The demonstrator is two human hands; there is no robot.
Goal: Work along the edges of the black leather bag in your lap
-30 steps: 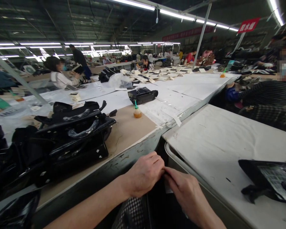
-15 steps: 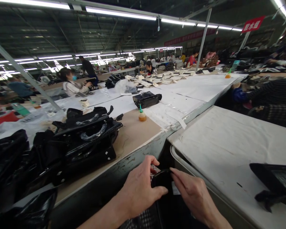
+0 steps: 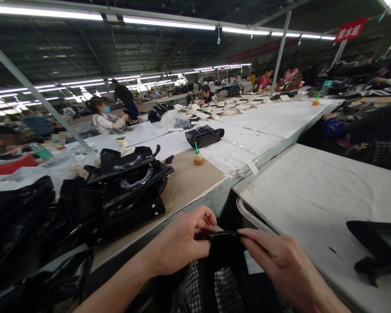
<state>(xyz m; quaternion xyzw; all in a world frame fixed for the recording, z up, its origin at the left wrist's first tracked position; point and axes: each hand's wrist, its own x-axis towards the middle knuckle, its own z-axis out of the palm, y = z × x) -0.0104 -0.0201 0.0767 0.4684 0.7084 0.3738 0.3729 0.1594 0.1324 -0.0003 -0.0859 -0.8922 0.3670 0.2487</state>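
Low in front of me is a black bag (image 3: pixel 226 250), its upper edge stretched between my two hands. My left hand (image 3: pixel 182 241) pinches the left end of that edge between thumb and curled fingers. At the right end, my right hand (image 3: pixel 276 258) grips the edge, fingers pressed together. Beside the right fingers, a small white label (image 3: pixel 253 262) shows on the black material. Checked cloth (image 3: pixel 227 289) appears below and at the left; I cannot tell whether it belongs to the bag. The bag's lower part is dark and cut off by the frame.
Several black bags (image 3: pixel 133 187) are piled on the bench (image 3: pixel 195 174) at left. A bottle of amber liquid (image 3: pixel 198 157) stands beside another black bag (image 3: pixel 204 136). On the right are a white-topped table (image 3: pixel 313 191) and a black item (image 3: pixel 378 248). Co-workers sit farther off.
My left hand has moved left and closed its fingers onto the bag's edge. The edge now lies straighter between my hands, and more checked cloth shows below.
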